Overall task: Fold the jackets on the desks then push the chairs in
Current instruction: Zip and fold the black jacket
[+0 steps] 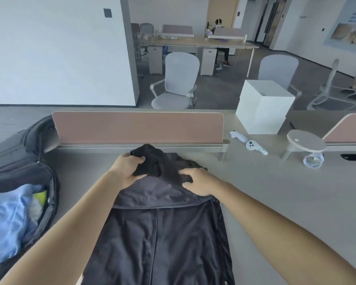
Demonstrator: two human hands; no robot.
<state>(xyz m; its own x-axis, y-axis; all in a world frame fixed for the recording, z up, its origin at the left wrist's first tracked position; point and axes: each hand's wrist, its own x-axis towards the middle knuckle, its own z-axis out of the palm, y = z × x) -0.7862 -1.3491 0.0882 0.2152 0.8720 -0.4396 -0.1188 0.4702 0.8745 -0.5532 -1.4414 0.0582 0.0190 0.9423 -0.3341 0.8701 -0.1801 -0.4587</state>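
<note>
The dark jacket (158,243) lies flat on the desk (275,192) right in front of me. Its zip runs straight down the middle toward my body, and its top end is bunched up just short of the pink divider (138,127). My left hand (127,167) has its fingers and thumb curled round a crumpled black wad of that top end, which may be the hood or a sleeve, I cannot tell which. My right hand (199,183) sits just beside it, with thumb and fingertips pinching a fold of the same dark cloth near the shoulder. The fabric looks thin, soft and a little slick. It creases under my fingers and sags into wrinkles across the body, so I judge it light and floppy, with no stiffness to hold a fold by itself. I expect a loose grip to let it slide, so the seams, the collar line and the shoulder edges seem the best places to hold, where the cloth is doubled and firmer. The zip should make a handy centre line for folding. An open backpack (19,161) lies to my left, touching nothing I hold. A chair (179,83) stands well out from the far side of the desk, not yet pushed in.
</note>
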